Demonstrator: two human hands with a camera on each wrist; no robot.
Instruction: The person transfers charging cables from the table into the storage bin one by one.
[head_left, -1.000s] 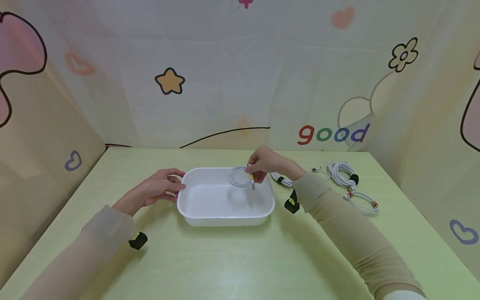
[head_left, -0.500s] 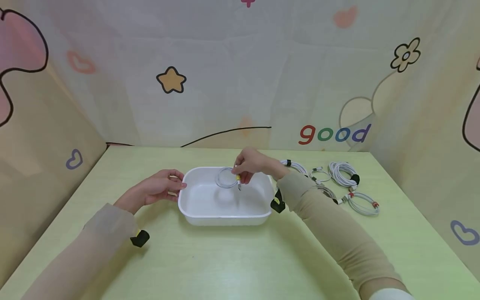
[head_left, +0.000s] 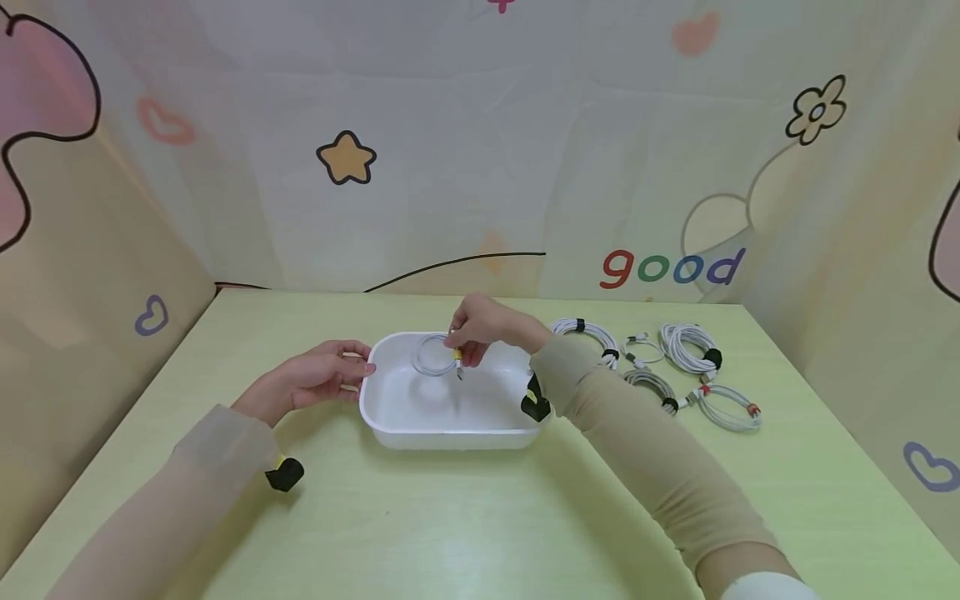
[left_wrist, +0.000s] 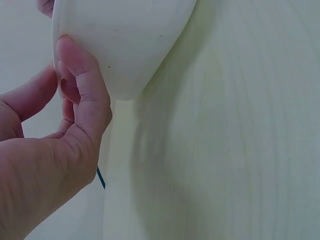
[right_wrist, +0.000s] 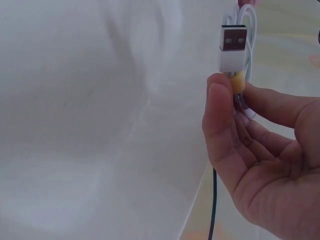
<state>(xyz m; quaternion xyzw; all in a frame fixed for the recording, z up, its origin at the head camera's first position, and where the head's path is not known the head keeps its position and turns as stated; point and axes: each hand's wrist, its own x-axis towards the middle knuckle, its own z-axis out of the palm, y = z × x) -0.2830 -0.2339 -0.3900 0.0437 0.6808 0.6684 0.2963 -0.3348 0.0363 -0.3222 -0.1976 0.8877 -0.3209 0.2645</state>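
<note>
A white plastic tub point(head_left: 457, 440) stands on the table. At its left end my left hand point(head_left: 326, 375) pinches the rim, with the thumb on one side of the wall and fingers on the other, as the left wrist view shows. My right hand point(head_left: 483, 325) is over the tub's far side and pinches a small coiled white USB cable point(head_left: 429, 367). In the right wrist view the cable's metal USB plug point(right_wrist: 233, 39) points up beside a yellow tie point(right_wrist: 236, 82), held between thumb and fingers. The loop hangs above the tub's floor.
Right of the tub lie several coiled cables: white ones with black ties point(head_left: 592, 327) point(head_left: 686, 346), a small white one point(head_left: 643, 348), a grey one point(head_left: 652, 382) and one with red ties point(head_left: 731, 410). A printed cloth point(head_left: 450, 167) hangs behind the table.
My right hand has moved left over the tub with the USB cable still pinched. Cables formerly behind the right arm are now in view. The left hand keeps its hold on the rim.
</note>
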